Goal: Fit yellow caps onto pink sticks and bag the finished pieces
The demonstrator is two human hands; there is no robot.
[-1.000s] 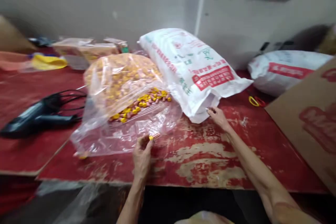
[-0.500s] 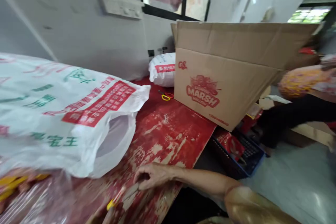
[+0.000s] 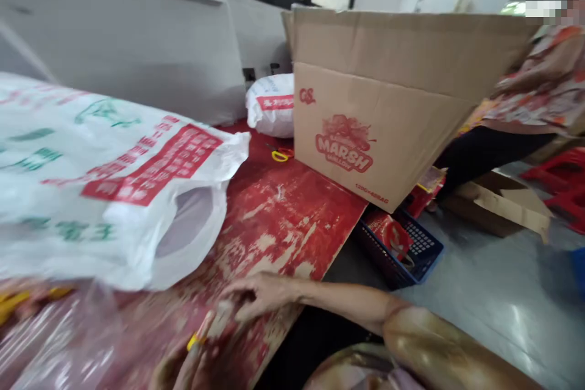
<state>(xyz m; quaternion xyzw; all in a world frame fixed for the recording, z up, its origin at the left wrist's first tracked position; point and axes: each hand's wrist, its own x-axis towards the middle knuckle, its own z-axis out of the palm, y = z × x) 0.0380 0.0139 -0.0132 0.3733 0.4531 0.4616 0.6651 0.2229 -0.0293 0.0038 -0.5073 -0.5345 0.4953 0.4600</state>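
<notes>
My right hand reaches in from the right over the worn red tabletop, its thumb and fingers curled together. A small pale piece shows between it and my left hand, too blurred to name. At the bottom edge, my left hand has its fingers close to that piece, partly out of frame. A yellow band sits around one of its fingers. Just beyond lies a large white printed sack with its mouth open. Clear plastic film lies at the lower left.
A tall open carton stands at the table's edge. Yellow-handled scissors and another white sack lie beside it. On the floor are a blue basket and a cut carton. A person is at the right.
My view has swung right and slightly down, showing more floor, the cut carton and the other person. Both hands stay close together; the right has shifted slightly left and up in view.
</notes>
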